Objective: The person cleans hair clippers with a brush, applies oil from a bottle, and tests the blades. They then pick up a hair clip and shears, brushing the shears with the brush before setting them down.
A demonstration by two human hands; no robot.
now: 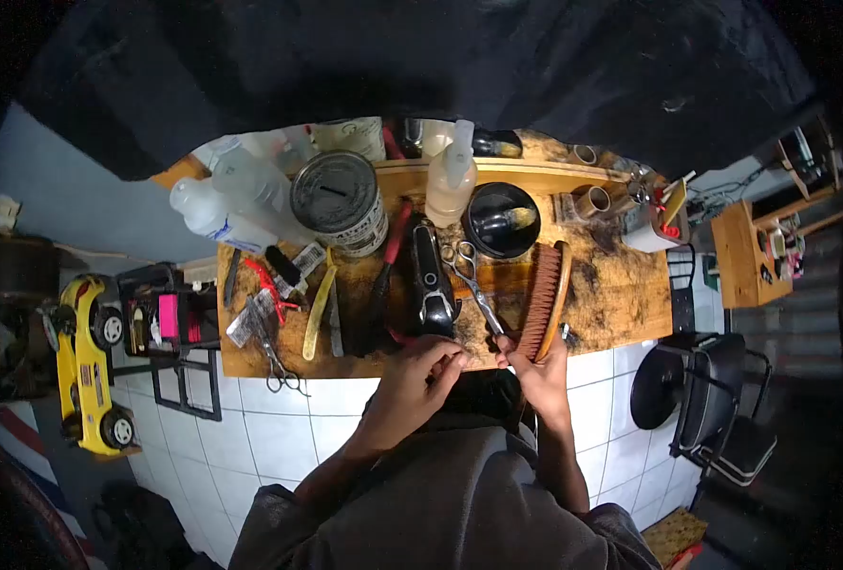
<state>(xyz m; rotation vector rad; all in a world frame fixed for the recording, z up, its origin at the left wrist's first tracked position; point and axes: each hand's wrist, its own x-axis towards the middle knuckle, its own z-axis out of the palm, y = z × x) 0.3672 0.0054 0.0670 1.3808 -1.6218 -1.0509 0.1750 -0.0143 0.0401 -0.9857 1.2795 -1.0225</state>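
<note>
My right hand (pixel 541 380) grips the lower end of a wooden-backed brush (pixel 560 299), which stands up from it with brown bristles facing left. Right beside its thumb are the blade tips of silver scissors (pixel 479 293) lying on the bench. My left hand (pixel 414 382) is at the bench's front edge, thumb and fingers pressed together; what they pinch, if anything, I cannot tell. Just above those fingers lies a black hair clipper (pixel 428 266). Farther left are a red-and-black handled tool (pixel 393 252) and a yellow-handled razor (pixel 320 309).
Dark hair clippings cover the wooden bench (pixel 621 294). Along its back stand a large tin (pixel 340 204), a spray bottle (pixel 452 180), a black bowl (pixel 473 237) and white bottles (pixel 217 214). Thinning scissors (pixel 274 366) overhang the front left edge. A black chair (pixel 716 399) stands right.
</note>
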